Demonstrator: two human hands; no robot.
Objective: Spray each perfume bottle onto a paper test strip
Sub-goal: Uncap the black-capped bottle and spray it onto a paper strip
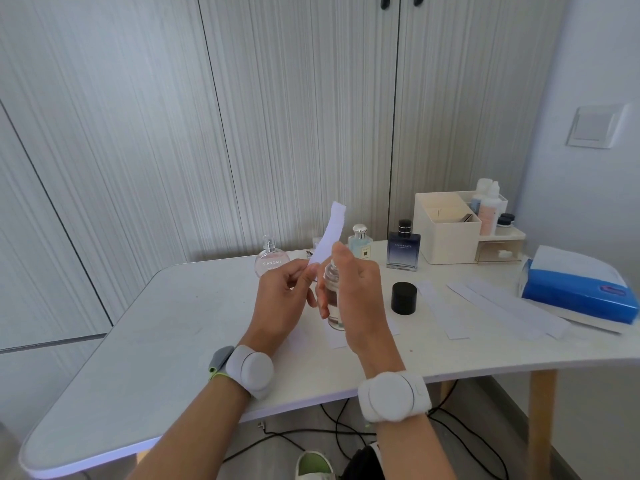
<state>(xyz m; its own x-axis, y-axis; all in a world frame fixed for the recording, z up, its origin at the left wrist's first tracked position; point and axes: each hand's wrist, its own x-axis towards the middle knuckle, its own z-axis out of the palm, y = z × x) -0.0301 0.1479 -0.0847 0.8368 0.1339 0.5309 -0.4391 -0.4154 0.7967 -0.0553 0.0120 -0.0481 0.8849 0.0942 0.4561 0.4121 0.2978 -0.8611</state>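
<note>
**Strip up, bottle in hand**

I'm looking down on a white table [173, 323] set against grey cupboard doors. At the far R of it lie a blue tissue pack [581, 296] and a cream organizer [446, 237] with toiletries in it. Spare strips [446, 317] lie flat on the top between the pack and the hands.

Both hands are raised over the table's middle, close together. The L hand [280, 299] pinches the lower end of a paper strip [329, 233] between thumb and fingers; the strip stands up and bends away from me. The R hand [360, 299] is wrapped round a clear bottle [333, 299], held upright just R of the strip, w/ one finger raised by the nozzle. I can't tell if it's pressing.

Along the back edge, L to R: a pink bottle [272, 263], a pale bottle [360, 244] and a dark blue bottle [403, 249], all standing. A black cap [403, 298] sits on the table just R of the R hand.
</note>
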